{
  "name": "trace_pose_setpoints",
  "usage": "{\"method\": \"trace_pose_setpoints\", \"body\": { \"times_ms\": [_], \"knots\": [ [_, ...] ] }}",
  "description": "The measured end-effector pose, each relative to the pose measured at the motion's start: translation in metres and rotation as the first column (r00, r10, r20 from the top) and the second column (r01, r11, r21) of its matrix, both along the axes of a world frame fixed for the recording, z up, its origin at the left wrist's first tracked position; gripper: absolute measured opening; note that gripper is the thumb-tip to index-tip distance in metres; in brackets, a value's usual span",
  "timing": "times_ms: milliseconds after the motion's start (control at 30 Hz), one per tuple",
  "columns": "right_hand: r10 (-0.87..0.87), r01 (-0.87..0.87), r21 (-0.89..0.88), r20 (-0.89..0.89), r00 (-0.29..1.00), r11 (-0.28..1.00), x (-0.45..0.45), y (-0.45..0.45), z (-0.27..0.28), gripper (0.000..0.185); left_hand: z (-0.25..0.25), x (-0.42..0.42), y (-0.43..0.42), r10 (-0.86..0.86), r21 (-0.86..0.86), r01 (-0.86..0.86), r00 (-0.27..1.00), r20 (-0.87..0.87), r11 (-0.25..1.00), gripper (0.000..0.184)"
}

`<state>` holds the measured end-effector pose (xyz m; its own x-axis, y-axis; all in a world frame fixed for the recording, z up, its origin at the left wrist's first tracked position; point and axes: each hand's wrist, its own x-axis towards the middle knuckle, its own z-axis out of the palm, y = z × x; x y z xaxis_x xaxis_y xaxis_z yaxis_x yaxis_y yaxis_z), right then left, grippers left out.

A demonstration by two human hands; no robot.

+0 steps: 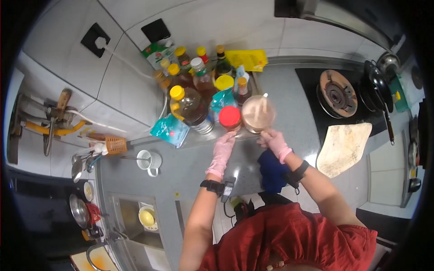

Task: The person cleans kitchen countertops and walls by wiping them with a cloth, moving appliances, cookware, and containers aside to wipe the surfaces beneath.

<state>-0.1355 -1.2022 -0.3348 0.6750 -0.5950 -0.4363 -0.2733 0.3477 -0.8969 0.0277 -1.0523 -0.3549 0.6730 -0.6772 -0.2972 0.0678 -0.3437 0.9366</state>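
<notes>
A pink glove covers my left hand (pixel 224 152), whose fingers are closed on the near side of a red-lidded jar (pixel 230 117). Just to the right is a round clear container (pixel 257 118) of pale brown contents, with a light-coloured handle sticking up from it. My right hand (pixel 275 143), also in a pink glove, has its fingers curled at the container's near edge, and they appear to grip it. Both vessels are at the front of a tray (pixel 212 138) crowded with bottles. A large yellow-capped oil bottle (pixel 192 108) and a teal packet (pixel 222 99) stand close by.
Left on the counter are a blue packet (pixel 171 130) and a white mug (pixel 149 162). A sink (pixel 135 205) lies nearer. Right is a stove burner (pixel 337 94), with a stained light board (pixel 344 149) by it. Dark blue cloth (pixel 272 174) hangs at the counter's edge.
</notes>
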Motion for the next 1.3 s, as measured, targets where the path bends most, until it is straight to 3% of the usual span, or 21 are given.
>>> {"method": "trace_pose_setpoints", "body": {
  "times_ms": [67, 200, 300, 367, 400, 433, 500, 567, 633, 700, 767, 833, 867, 967, 1000, 1033, 1133, 1167, 1200, 1267, 1300],
  "knots": [
    [0.106, -0.108, -0.027, -0.051, 0.993, 0.994, -0.004, 0.0, 0.02, 0.025, 0.005, -0.006, -0.004, -0.012, -0.027, 0.018, 0.977, 0.213, 0.999, 0.022],
    [0.093, -0.09, -0.058, 0.051, 0.994, 0.994, -0.013, 0.002, 0.01, 0.023, 0.017, -0.016, -0.001, 0.034, -0.081, -0.038, 0.998, -0.05, 0.996, 0.021],
    [0.015, -0.011, -0.096, 0.041, 0.999, 0.995, -0.046, 0.0, 0.011, 0.031, 0.026, -0.027, 0.016, 0.028, -0.06, -0.03, 0.999, -0.03, 0.998, 0.021],
    [-0.155, 0.139, -0.342, -0.02, 0.988, 0.929, -0.094, -0.008, 0.029, 0.034, 0.023, -0.033, 0.032, 0.05, -0.04, -0.051, 0.999, -0.021, 0.998, 0.019],
    [-0.202, 0.058, -0.542, -0.21, 0.956, 0.838, -0.122, -0.015, 0.044, 0.04, 0.023, -0.038, 0.036, 0.038, -0.034, -0.039, 0.999, -0.021, 0.999, 0.019],
    [-0.313, 0.097, -0.609, -0.259, 0.914, 0.787, -0.153, -0.027, 0.012, 0.045, 0.021, -0.048, 0.041, -0.003, -0.032, 0.002, 1.0, -0.031, 0.999, 0.019],
    [-0.357, -0.114, -0.9, -0.28, 0.891, 0.421, -0.21, -0.029, 0.03, 0.06, 0.019, -0.063, 0.049, -0.092, -0.024, 0.091, 0.995, -0.023, 0.996, 0.019],
    [-0.434, -0.564, -0.696, -0.718, 0.544, 0.444, -0.239, -0.016, 0.056, 0.088, 0.019, -0.075, 0.05, -0.137, -0.018, 0.136, 0.99, -0.044, 0.99, 0.019],
    [-0.494, -0.578, -0.654, -0.753, 0.434, 0.489, -0.265, -0.007, 0.048, 0.073, 0.019, -0.084, 0.058, -0.227, 0.014, 0.228, 0.971, -0.075, 0.973, 0.02],
    [-0.472, -0.452, -0.781, -0.622, 0.624, 0.432, -0.357, -0.039, -0.067, 0.053, 0.005, -0.089, 0.066, -0.301, 0.05, 0.303, 0.952, -0.057, 0.952, 0.022],
    [-0.449, -0.139, -0.705, -0.577, 0.682, 0.696, -0.351, -0.035, -0.025, 0.036, 0.001, -0.095, 0.08, -0.323, 0.1, 0.328, 0.944, -0.06, 0.94, 0.023],
    [-0.664, 0.485, -0.613, -0.087, 0.743, 0.623, -0.37, -0.053, -0.05, 0.026, 0.01, -0.097, 0.093, -0.247, 0.168, 0.257, 0.966, -0.073, 0.952, 0.024],
    [-0.654, 0.375, -0.701, -0.172, 0.737, 0.606, -0.347, -0.046, 0.006, 0.024, 0.015, -0.098, 0.099, -0.303, 0.176, 0.296, 0.953, 0.013, 0.939, 0.025],
    [-0.512, 0.287, -0.592, -0.254, 0.821, 0.754, -0.282, -0.007, 0.171, 0.024, 0.042, -0.106, 0.117, -0.343, 0.236, 0.318, 0.937, 0.072, 0.918, 0.03],
    [-0.386, 0.137, -0.67, -0.238, 0.891, 0.729, -0.286, -0.007, 0.187, 0.021, 0.049, -0.109, 0.124, -0.365, 0.264, 0.342, 0.93, 0.042, 0.902, 0.035],
    [-0.324, 0.147, -0.56, -0.231, 0.917, 0.815, -0.275, 0.007, 0.215, 0.019, 0.051, -0.113, 0.13, -0.348, 0.27, 0.325, 0.936, 0.041, 0.906, 0.035],
    [0.194, -0.244, -0.6, -0.149, 0.97, 0.762, -0.233, 0.041, 0.269, 0.026, 0.068, -0.118, 0.144, -0.365, -0.046, 0.369, 0.928, 0.077, 0.928, 0.08],
    [0.203, -0.256, -0.603, -0.155, 0.967, 0.755, -0.21, 0.054, 0.279, 0.026, 0.087, -0.121, 0.146, -0.382, -0.095, 0.398, 0.911, 0.154, 0.912, 0.1],
    [0.445, -0.412, -0.691, -0.144, 0.884, 0.594, -0.186, 0.064, 0.29, 0.028, 0.101, -0.125, 0.15, -0.371, -0.103, 0.388, 0.916, 0.152, 0.916, 0.1],
    [0.763, -0.533, -0.805, -0.165, 0.625, 0.262, -0.154, 0.076, 0.297, 0.031, 0.128, -0.128, 0.156, -0.212, -0.286, 0.36, 0.873, 0.44, 0.888, 0.121],
    [0.864, -0.581, -0.789, -0.138, 0.484, 0.2, -0.136, 0.082, 0.297, 0.029, 0.142, -0.126, 0.161, -0.198, -0.292, 0.352, 0.872, 0.448, 0.889, 0.121]
  ]
}}
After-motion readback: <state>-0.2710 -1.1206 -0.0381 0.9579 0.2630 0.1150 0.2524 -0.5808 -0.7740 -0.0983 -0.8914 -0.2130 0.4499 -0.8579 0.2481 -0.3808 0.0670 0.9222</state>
